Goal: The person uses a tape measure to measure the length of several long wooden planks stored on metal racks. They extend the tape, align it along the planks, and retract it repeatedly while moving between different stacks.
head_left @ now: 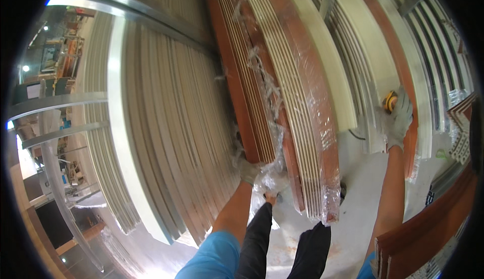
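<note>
My right hand (401, 116), in a pale grey work glove, closes round a yellow and black tape measure (389, 101) beside a reddish-brown panel (409, 133) on the right. Also gloved, my left hand (247, 171) is at the near end of a reddish-brown panel stack (233, 72), next to crumpled clear plastic wrap (274, 175). Its fingers are partly hidden there, so their grip is unclear. Just right of that hand runs a plastic-wrapped bundle of cream ribbed and brown panels (307, 102), its near end hanging over the floor.
Tall stacks of beige-grey boards (166, 102) fill the left side. A metal rack bar (136, 8) crosses above them. Dark-striped panels (423, 47) stand at far right. A brown profile (428, 241) juts in at lower right. My black-trousered legs (310, 249) stand on the grey floor (353, 188).
</note>
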Available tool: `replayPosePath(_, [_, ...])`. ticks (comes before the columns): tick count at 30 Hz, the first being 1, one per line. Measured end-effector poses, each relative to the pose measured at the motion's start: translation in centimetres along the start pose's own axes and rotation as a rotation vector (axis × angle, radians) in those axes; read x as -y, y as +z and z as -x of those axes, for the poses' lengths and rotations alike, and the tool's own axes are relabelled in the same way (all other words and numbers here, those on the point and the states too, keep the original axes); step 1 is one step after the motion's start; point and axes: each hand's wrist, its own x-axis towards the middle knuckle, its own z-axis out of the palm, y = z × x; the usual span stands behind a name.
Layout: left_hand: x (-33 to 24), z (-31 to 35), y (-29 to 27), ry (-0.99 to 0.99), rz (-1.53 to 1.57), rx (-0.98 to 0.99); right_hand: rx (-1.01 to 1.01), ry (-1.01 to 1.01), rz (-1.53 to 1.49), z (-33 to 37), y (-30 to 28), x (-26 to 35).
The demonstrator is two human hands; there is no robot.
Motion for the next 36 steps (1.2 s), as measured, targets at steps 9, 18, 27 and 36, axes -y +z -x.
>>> replayPosePath(9, [-9.2,4.7,-3.3,-0.383,0.445,0.232,0.133,0.193,-0.029,0.2,-2.2,0.2])
replayPosePath(18, [-15.9,7.8,-7.5,-0.301,0.498,0.221,0.103,0.220,-0.126,0.9,-2.5,0.1])
replayPosePath(27, [-20.2,9.5,-8.7,-0.192,0.595,0.213,0.076,0.283,-0.096,1.3,-3.5,0.4])
replayPosePath(36, [-25.6,11.3,-9.5,-0.219,0.477,0.192,-0.107,0.304,-0.495,5.0,-6.5,7.5])
